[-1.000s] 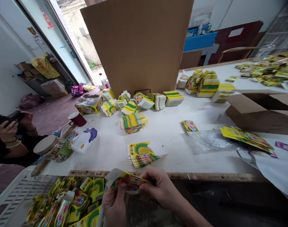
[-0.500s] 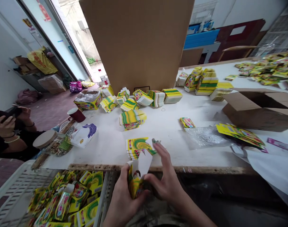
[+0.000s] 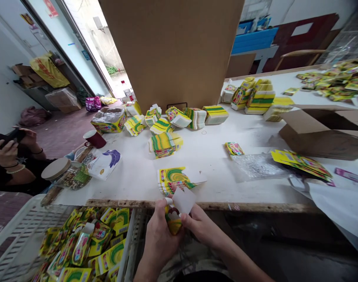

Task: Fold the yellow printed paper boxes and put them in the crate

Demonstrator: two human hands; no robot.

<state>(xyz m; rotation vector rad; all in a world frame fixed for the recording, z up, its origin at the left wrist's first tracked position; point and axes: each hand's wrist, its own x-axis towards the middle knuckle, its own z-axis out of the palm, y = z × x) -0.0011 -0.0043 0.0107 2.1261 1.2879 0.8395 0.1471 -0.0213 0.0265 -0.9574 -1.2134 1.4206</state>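
Both my hands hold one small yellow-and-green carton (image 3: 173,219) upright just below the table's front edge. My left hand (image 3: 158,239) wraps round its left side. My right hand (image 3: 201,229) pinches its right side, and the white top flap stands up between the thumbs. A fanned stack of flat cartons (image 3: 173,180) lies on the white table (image 3: 214,164) just beyond my hands. A white crate (image 3: 17,239) at lower left holds several folded cartons (image 3: 91,243).
A tall cardboard sheet (image 3: 173,51) stands at the back of the table with bundles of flat cartons (image 3: 164,145) before it. An open cardboard box (image 3: 322,131) lies at right. A jar (image 3: 65,178), a mug (image 3: 93,139) and a tissue pack (image 3: 104,164) sit at left. Another person's hands (image 3: 11,149) hold a phone at far left.
The carton went from flat between my fingers to squeezed open and upright. My right hand's fingers, spread half a second ago, have closed onto it.
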